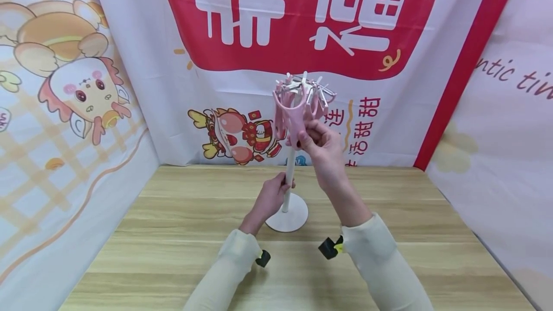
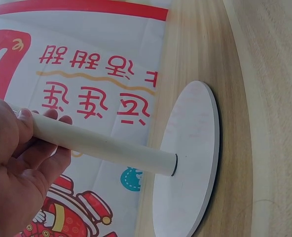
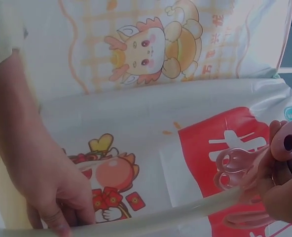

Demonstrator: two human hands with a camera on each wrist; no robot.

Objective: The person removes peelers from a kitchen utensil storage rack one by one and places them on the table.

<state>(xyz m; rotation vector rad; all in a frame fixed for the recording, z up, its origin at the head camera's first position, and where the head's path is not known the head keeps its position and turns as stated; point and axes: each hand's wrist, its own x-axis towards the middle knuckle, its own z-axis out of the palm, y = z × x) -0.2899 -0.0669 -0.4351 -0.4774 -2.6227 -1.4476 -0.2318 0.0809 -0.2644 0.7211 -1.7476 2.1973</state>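
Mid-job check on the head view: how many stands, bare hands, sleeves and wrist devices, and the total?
White round-based stand: 1
Bare left hand and right hand: 2
Cream fabric sleeves: 2
Black boxy wrist devices: 2
Total: 7, excluding pink Y-shaped tools, which overlap too much to count

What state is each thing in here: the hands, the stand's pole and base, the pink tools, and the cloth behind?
Left hand: fingers round the lower pole.
Right hand: pinching one pink tool near its lower end.
Pole: roughly upright, rising from the base.
Base: flat on the table.
Pink tools: clustered round the pole's top, metal-fitted ends up.
Cloth: hanging, print turned sideways.
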